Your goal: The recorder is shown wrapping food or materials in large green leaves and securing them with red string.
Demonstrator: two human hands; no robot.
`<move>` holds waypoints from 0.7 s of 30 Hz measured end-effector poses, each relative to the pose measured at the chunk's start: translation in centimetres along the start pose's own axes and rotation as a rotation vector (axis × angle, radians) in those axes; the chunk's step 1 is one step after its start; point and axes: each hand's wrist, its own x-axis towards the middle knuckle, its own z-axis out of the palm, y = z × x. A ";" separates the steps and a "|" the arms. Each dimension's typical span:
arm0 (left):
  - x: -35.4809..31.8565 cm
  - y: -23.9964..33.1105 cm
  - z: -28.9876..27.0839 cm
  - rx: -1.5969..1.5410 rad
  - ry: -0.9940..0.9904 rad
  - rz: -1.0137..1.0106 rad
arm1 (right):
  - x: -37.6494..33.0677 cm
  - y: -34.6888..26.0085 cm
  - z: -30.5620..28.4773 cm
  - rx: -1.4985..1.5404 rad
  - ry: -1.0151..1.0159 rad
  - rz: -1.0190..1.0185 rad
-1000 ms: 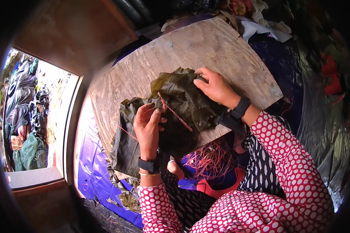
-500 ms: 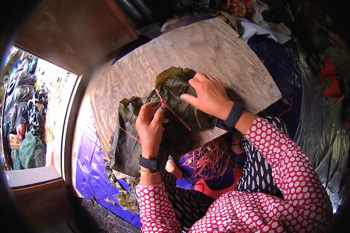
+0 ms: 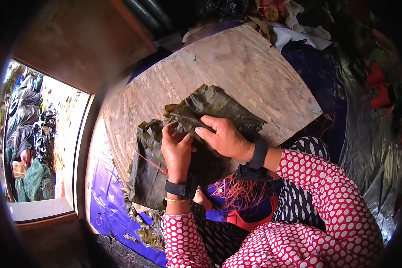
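Observation:
A stack of large, crinkled dark green leaves lies on a wooden board, with one leaf folded over at its far edge. My right hand comes in from the right, its thumb and forefinger pinching that folded leaf. Close beside it, my left hand is curled over the stack with its fingers bent in. What its fingertips hold, if anything, is hidden. A thin pinkish-red string runs across the leaves and disappears under my left hand.
Beneath the leaves is the plywood board, resting over blue plastic sheeting. A tangle of pinkish-red strings lies near my lap, above a red-rimmed container. At left stands an open doorway frame.
My right hand has moved left and nearer, now pinching the leaf. The far leaf has shifted right and nearer. The knotted string held up by my left hand no longer shows.

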 end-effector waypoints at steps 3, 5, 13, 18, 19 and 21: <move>0.1 -0.1 -0.2 -0.026 -0.006 -0.022 | 1.0 1.9 -0.3 0.365 -0.038 0.171; 0.3 -0.4 0.1 -0.081 -0.030 -0.004 | 1.7 -0.3 -1.6 0.773 0.027 0.291; 0.1 0.0 -0.2 -0.034 -0.028 0.007 | 3.1 5.2 -5.8 -0.109 0.216 0.043; 0.1 -0.1 -0.4 -0.071 -0.028 0.010 | 2.7 2.0 -5.6 -0.422 0.204 0.123; 0.1 0.0 -0.3 -0.072 -0.026 0.010 | 2.7 2.1 -5.6 -0.521 0.232 0.075; 0.1 0.0 -0.2 -0.064 -0.013 0.038 | 2.8 2.2 -5.7 -0.619 0.256 0.023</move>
